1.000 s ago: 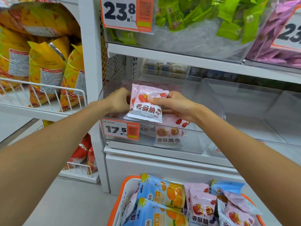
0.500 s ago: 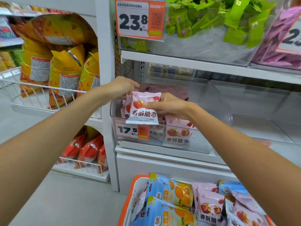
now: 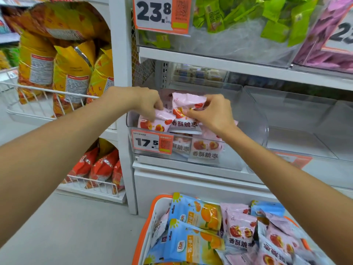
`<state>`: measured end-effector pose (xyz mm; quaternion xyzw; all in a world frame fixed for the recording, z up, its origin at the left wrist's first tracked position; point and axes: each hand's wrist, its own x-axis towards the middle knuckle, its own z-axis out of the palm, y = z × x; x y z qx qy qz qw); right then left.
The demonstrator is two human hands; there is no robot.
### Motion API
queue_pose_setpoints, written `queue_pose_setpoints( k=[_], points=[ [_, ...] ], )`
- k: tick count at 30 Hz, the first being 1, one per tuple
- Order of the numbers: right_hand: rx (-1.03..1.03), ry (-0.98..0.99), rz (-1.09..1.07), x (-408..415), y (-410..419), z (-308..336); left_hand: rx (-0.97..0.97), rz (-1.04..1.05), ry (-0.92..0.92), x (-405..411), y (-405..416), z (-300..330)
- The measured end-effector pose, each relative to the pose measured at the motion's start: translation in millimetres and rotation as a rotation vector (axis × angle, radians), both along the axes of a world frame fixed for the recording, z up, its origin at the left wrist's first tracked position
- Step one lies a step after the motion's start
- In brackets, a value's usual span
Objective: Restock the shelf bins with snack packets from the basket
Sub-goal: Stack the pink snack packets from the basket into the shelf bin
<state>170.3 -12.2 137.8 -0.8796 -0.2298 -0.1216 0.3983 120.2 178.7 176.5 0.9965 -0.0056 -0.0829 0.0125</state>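
A clear shelf bin (image 3: pixel 254 119) with a 17.5 price tag (image 3: pixel 151 142) holds several pink jujube snack packets. My left hand (image 3: pixel 145 101) reaches into its left side, fingers pinching one pink packet (image 3: pixel 152 124) that lies tilted at the front. My right hand (image 3: pixel 208 111) grips a second pink packet (image 3: pixel 186 111), held upright just above the bin's front rim. Below, an orange-rimmed white basket (image 3: pixel 145 226) carries blue orange-print packets (image 3: pixel 196 211) and more pink packets (image 3: pixel 239 230).
Right of the filled bin stand clear bins (image 3: pixel 305 119) with nothing visible in them. The shelf above has bins of green (image 3: pixel 271 18) and purple (image 3: pixel 324 44) packets. Wire racks at the left hold yellow bags (image 3: pixel 70 73) and red bags (image 3: pixel 103 167). A white upright post (image 3: pixel 122 73) divides them.
Both hands have dropped lower into the bin. The single packet they held together is now two: one under the left hand, one in the right. The view has shifted slightly.
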Motion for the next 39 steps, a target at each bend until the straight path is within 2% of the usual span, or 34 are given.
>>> queue_pose_setpoints(
  k=[2, 4, 8, 11, 12, 17, 22, 29, 33, 36, 39],
  points=[
    [0.029, -0.014, -0.030, -6.4, 8.6, -5.5, -0.079, -0.049, 0.079, 3.3, -2.7, -5.5],
    [0.069, 0.064, -0.017, -9.0, 12.1, -10.2, -0.087, -0.056, 0.058, 5.2, 1.5, -9.9],
    [0.056, 0.173, 0.094, -4.6, 8.8, -11.4, -0.115, -0.034, 0.119, 4.3, 8.8, -4.8],
    [0.281, 0.313, 0.131, -6.6, 10.0, -15.5, -0.098, -0.036, 0.154, 5.3, 7.5, -3.1],
    [0.294, 0.307, 0.139, -7.6, 10.7, -17.8, -0.098, -0.038, 0.155, 6.1, 7.4, -4.4],
    [-0.266, -0.066, 0.204, -15.3, -0.7, -15.8, -0.157, -0.060, 0.127, 5.5, 10.4, -7.4],
    [-0.649, -0.125, 0.243, -3.8, -5.8, 6.7, -0.247, -0.049, 0.159, 7.4, 13.0, -3.6],
    [-0.858, 0.015, 0.146, 10.2, 28.0, -4.3, -0.174, 0.075, 0.243, 26.9, 8.2, -20.6],
    [-0.966, 0.166, 0.213, 12.1, 33.4, 1.2, -0.047, 0.112, 0.311, 31.2, 1.1, -20.1],
    [-1.027, 0.228, 0.306, 12.5, 31.8, 16.4, -0.096, 0.077, 0.352, 28.4, 7.6, -11.8],
    [-0.978, 0.236, 0.384, 16.7, 28.7, 29.3, -0.231, 0.017, 0.214, 21.6, 12.5, -1.1]
  ],
)
